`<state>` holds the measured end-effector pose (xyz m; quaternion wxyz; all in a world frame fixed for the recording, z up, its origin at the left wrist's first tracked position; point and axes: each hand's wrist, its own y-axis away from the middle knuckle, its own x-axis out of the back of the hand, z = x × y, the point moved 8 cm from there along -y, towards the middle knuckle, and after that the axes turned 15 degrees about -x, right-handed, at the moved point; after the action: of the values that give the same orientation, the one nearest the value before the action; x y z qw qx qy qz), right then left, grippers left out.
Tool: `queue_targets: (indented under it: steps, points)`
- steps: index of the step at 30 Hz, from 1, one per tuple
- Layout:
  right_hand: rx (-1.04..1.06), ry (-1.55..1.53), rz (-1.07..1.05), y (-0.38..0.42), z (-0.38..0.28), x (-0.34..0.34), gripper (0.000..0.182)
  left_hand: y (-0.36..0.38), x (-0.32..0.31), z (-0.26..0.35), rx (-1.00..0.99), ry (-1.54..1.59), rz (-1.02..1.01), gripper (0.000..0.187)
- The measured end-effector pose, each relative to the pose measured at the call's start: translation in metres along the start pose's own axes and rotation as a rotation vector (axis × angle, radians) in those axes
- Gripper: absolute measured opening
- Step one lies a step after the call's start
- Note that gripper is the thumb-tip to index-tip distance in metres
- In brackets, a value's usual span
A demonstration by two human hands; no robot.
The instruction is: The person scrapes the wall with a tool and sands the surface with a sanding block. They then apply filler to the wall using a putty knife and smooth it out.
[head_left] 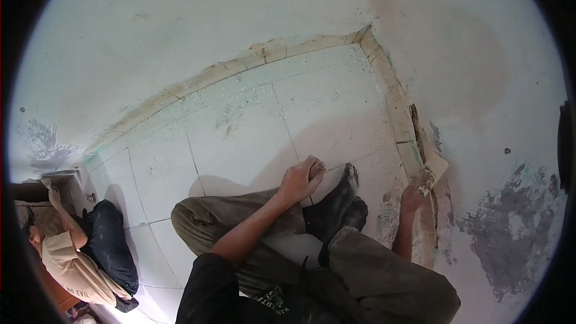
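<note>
My right hand (413,197) is closed on a cream-coloured flat piece (439,168), which rests against the wall beside a long crack (418,126). Lumpy pale paste (426,181) clings to the piece near my fingers. Above my crossed legs, my left hand (300,180) is curled shut, with a small pale lump (320,167) showing at its fingertips. Most of what that hand grips is hidden. Behind it are my dark socks (336,204).
White floor tiles (240,138) carry scattered crumbs and dust. A tan skirting strip (210,76) runs along both walls to a corner. Rough grey patches (507,228) mark the right wall. At far left another person (78,258) sits by a wall opening (36,192), one hand raised to it.
</note>
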<state>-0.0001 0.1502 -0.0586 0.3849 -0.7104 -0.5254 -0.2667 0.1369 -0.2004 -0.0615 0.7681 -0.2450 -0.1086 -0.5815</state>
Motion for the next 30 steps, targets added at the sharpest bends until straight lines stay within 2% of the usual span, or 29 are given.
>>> queue_targets:
  steps: [1,2,4,5,7,8,10,11,13,14,16,17,19,20,22,23,25,26,28,29,30]
  points:
    - [0.191,0.085,0.159,0.004,-0.009,0.012,0.041,0.0,0.001,0.001,0.008,0.005,-0.006,0.022]
    - [0.191,0.085,0.159,0.004,0.004,0.008,0.041,0.0,0.001,0.001,0.008,0.004,-0.006,0.022]
    - [0.272,0.224,0.425,0.015,0.012,0.012,0.038,0.0,0.001,0.0,0.032,-0.012,-0.02,0.022]
    - [0.272,0.226,0.427,0.02,0.017,0.013,0.038,0.001,0.0,-0.002,0.029,-0.011,-0.02,0.022]
    - [0.205,0.732,-0.089,0.021,0.04,-0.033,0.036,0.001,-0.003,-0.004,-0.031,0.003,0.01,0.023]
    - [0.208,0.736,-0.087,0.022,0.024,-0.03,0.036,0.001,-0.004,-0.004,-0.032,0.007,0.012,0.023]
    - [-0.074,0.152,-0.214,0.016,0.009,-0.017,0.039,0.001,-0.004,-0.003,-0.022,0.055,0.028,0.026]
    - [-0.077,0.153,-0.214,0.015,0.006,-0.017,0.039,0.002,-0.004,-0.002,-0.021,0.055,0.025,0.026]
    - [0.002,-0.007,-0.023,0.012,-0.005,-0.001,0.038,0.002,-0.005,-0.002,0.018,0.032,-0.014,0.026]
    - [0.0,-0.006,-0.022,0.01,0.008,-0.002,0.038,0.001,-0.004,-0.001,0.017,0.032,-0.017,0.026]
    - [0.37,0.356,0.208,0.016,0.0,0.002,0.038,0.0,-0.006,-0.002,0.052,0.041,-0.047,0.026]
    - [0.371,0.357,0.208,0.017,0.0,0.002,0.038,0.0,-0.006,-0.003,0.052,0.043,-0.047,0.026]
    - [0.767,1.452,0.669,0.042,-0.02,-0.023,0.042,0.0,-0.006,-0.002,0.036,0.024,-0.036,0.025]
    - [0.767,1.454,0.67,0.043,-0.015,-0.027,0.042,0.0,-0.006,-0.002,0.035,0.026,-0.036,0.025]
    - [0.272,0.537,-0.154,0.022,0.025,-0.043,0.046,0.0,-0.006,-0.003,0.038,0.025,-0.04,0.025]
    - [0.268,0.541,-0.15,0.022,0.031,-0.047,0.046,0.001,-0.006,-0.003,0.034,0.029,-0.043,0.025]
    - [0.41,0.461,-0.101,0.029,0.034,-0.041,0.048,0.002,-0.006,-0.004,0.036,0.027,-0.021,0.026]
    - [0.384,0.486,-0.092,0.032,0.032,-0.032,0.048,0.003,-0.01,-0.003,0.025,0.05,-0.047,0.026]
    - [0.32,0.218,0.062,0.028,-0.009,0.0,0.044,0.002,-0.008,-0.005,0.029,0.104,0.006,0.027]
    - [0.296,0.247,0.078,0.024,-0.012,0.006,0.044,0.001,-0.011,-0.003,0.016,0.129,-0.023,0.027]
    - [0.371,0.304,0.181,0.023,-0.02,0.015,0.044,0.0,-0.008,0.0,0.022,0.063,-0.011,0.026]
